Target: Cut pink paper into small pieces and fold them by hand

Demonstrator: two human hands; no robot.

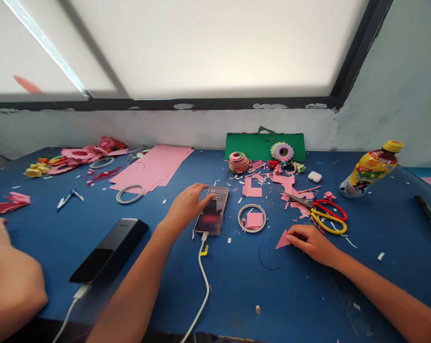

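Left hand point(188, 205) loose over phone point(215, 209), right hand point(310, 242) tight on pink triangle point(283, 240), scissors point(313, 205), ring point(240, 218), scraps point(254, 192) near.

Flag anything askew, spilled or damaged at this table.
Untidy rather than broken: pink paper scraps lie strewn around the scissors, and white bits litter the blue table. The bottle appears to lean, possibly wide-lens distortion. White blotches on the dark window frame look like chipped or smeared paint. No liquid spill visible.
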